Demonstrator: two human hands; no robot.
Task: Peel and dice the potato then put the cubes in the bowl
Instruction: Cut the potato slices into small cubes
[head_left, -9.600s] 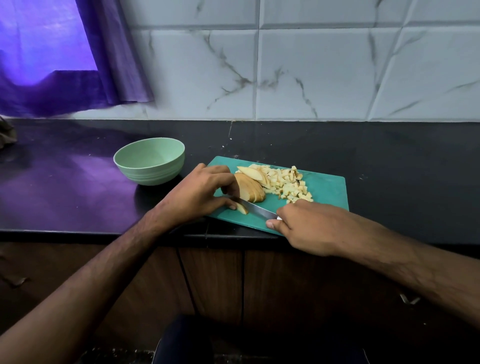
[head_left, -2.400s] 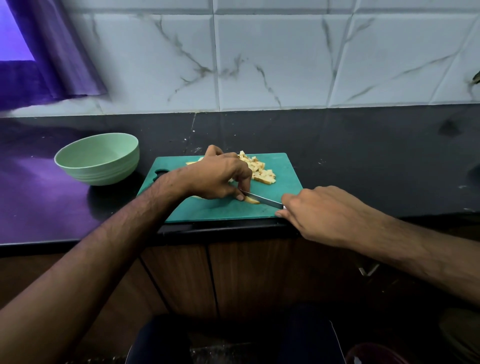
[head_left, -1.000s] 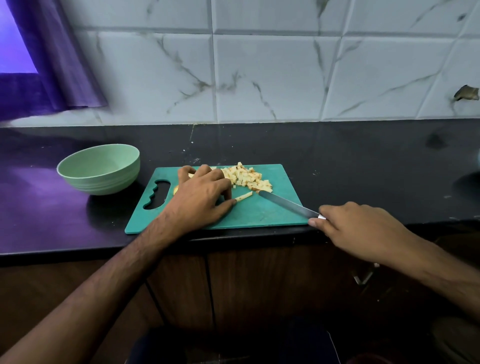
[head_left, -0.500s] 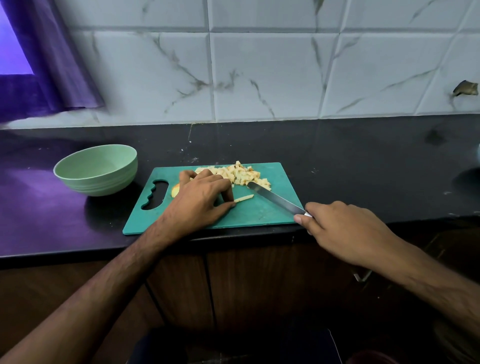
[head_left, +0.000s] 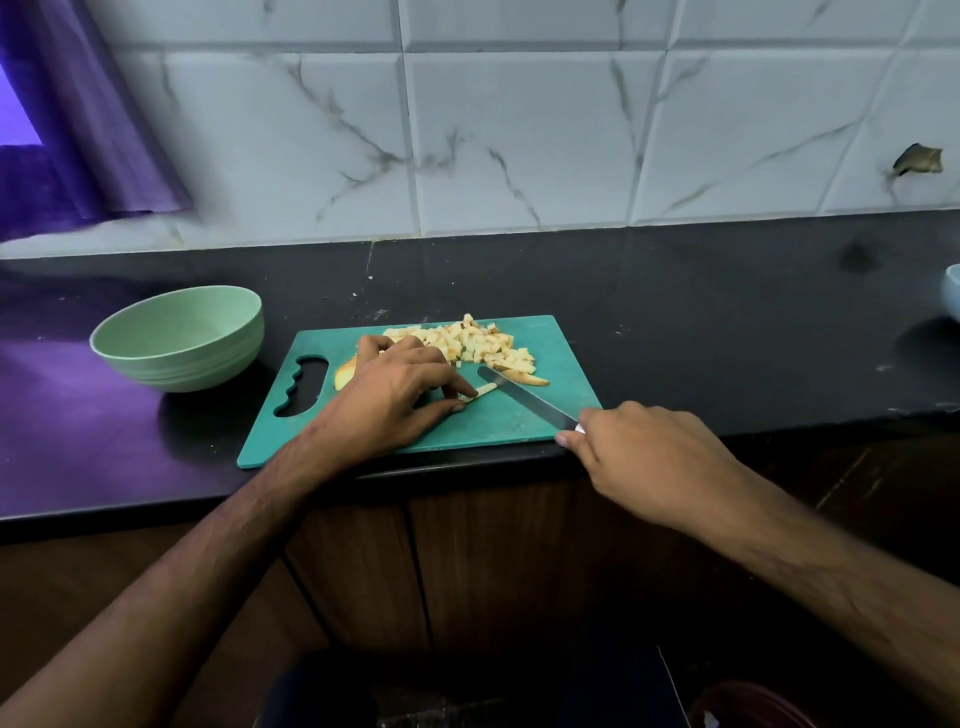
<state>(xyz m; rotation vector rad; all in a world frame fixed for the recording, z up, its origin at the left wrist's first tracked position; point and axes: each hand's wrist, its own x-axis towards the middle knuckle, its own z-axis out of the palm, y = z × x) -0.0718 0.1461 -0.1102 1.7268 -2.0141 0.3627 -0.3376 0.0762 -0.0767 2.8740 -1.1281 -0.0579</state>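
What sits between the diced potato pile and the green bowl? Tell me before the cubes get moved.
The left hand lies on the cutting board between the potato cubes and the green bowl, resting over uncut potato slices. Past the board's handle end, only bare black counter shows up to the bowl.

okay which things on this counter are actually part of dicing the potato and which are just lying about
In use:
- pile of pale potato cubes
- thin potato strip
- teal plastic cutting board
- steel-bladed knife
- empty pale green bowl

Lying about:
- purple curtain
- pale dish at the right edge
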